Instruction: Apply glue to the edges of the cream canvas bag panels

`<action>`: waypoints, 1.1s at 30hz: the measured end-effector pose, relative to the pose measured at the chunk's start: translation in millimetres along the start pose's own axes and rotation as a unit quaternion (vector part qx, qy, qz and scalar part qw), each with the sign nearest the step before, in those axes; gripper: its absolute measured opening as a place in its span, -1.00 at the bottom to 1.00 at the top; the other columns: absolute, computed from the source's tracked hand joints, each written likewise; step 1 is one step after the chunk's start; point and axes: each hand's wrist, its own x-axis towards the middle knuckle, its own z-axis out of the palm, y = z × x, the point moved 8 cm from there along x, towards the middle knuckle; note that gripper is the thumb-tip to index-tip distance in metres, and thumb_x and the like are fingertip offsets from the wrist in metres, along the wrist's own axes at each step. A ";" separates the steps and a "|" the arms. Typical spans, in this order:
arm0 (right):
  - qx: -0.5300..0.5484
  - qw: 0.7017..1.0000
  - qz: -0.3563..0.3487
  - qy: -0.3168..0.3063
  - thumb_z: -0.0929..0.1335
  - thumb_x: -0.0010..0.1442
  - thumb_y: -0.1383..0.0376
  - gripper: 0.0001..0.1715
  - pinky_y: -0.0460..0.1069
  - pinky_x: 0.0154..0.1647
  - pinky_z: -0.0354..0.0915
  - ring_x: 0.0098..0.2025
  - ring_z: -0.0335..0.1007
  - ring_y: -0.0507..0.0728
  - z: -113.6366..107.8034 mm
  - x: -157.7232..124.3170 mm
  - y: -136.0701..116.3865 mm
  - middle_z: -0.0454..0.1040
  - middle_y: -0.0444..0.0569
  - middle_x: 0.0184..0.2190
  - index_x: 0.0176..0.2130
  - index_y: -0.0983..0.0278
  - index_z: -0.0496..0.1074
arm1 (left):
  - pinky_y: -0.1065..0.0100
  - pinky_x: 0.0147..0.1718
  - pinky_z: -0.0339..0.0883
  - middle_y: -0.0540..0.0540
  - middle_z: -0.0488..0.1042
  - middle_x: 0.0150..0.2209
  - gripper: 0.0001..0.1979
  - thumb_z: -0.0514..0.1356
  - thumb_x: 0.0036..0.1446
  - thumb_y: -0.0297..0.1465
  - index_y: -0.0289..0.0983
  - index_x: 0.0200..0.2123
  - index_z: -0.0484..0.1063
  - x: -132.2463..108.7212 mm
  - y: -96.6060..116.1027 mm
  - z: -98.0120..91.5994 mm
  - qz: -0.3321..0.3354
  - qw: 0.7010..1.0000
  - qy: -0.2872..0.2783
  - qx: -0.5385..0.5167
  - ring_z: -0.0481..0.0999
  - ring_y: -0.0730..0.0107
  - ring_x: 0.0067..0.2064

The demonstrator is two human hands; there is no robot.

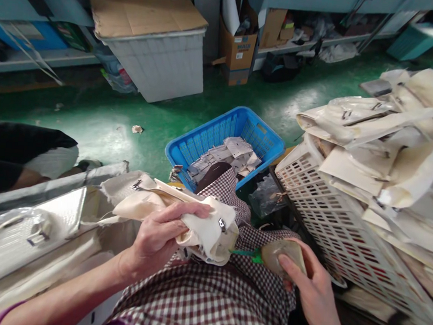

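We see the left grip (163, 231) closed on a bundle of cream, cloth-like pieces (210, 230) above brown-and-white checked cloth (192, 302), presumably steadying it; the right grip (315, 280) clasps a rounded, yellowish-grey, green-ended object (273, 253) facing the bundle. Beyond, a rectangular blue plastic basket (219, 132) sits, perhaps for easy reach.

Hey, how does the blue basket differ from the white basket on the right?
Color: the blue basket is bright blue; the white basket is off-white.
Fill: the blue basket's small pale pieces lie below its rim; the white basket's cream pieces heap well above its rim.
Place: the blue basket sits ahead, the white basket to the right.
Both have openwork sides.
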 end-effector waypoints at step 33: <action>-0.082 0.989 -0.123 -0.017 0.49 0.07 -0.01 -0.42 -0.01 -0.14 0.42 -0.14 0.48 0.20 -7.6 -1.0 -8.3 0.53 -0.05 -0.14 0.02 0.15 0.42 | 0.29 -0.13 0.56 -0.27 0.61 -0.10 -0.77 0.12 0.25 -0.65 -0.31 -0.44 0.38 3.3 6.7 3.0 -0.005 1.000 0.006 0.007 0.64 0.20 -0.06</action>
